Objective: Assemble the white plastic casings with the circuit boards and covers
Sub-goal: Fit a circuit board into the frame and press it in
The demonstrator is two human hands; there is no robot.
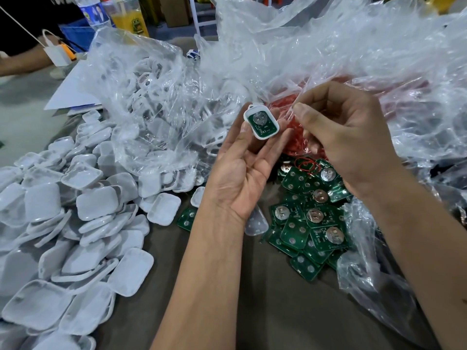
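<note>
My left hand is raised palm up and holds a white plastic casing at its fingertips. A green circuit board with a round metal battery clip sits inside the casing. Just to the right, my right hand pinches something thin and reddish between thumb and forefinger, seemingly a red ring from the bag of red rings behind it. Below both hands lies a pile of loose circuit boards. A heap of white covers spreads over the table's left side.
A clear bag of white frames stands behind the covers. Crumpled clear plastic lies right of the boards and fills the back right. At the far left are another person's arm, a water bottle and white paper.
</note>
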